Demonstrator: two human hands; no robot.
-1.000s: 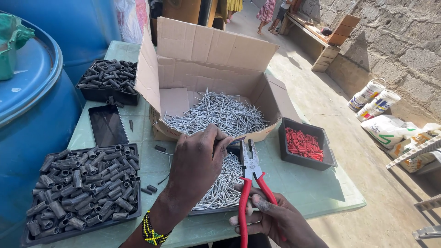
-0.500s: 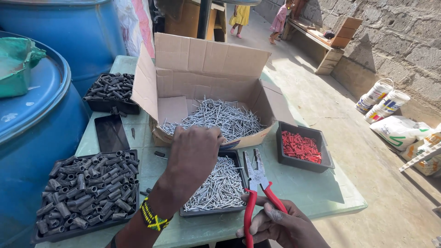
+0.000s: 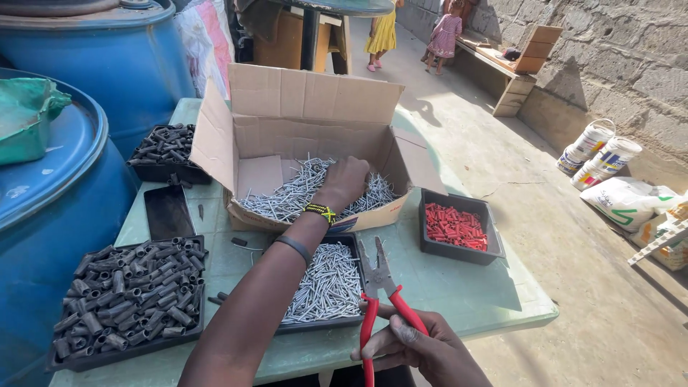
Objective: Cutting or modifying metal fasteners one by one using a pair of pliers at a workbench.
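Outdoors, a pale green table [image 3: 459, 287] on concrete ground [image 3: 573, 236].

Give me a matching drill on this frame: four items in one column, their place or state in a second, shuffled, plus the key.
Items:
1. left hand
2. right hand
3. red plugs
4. dark phone

Places:
A. lying flat on the green table, left of the cardboard box
B. in a black tray right of the box
C. down among the nails inside the box
D. gripping red-handled pliers at the table's near edge

Pairs: 1-C, 2-D, 3-B, 4-A
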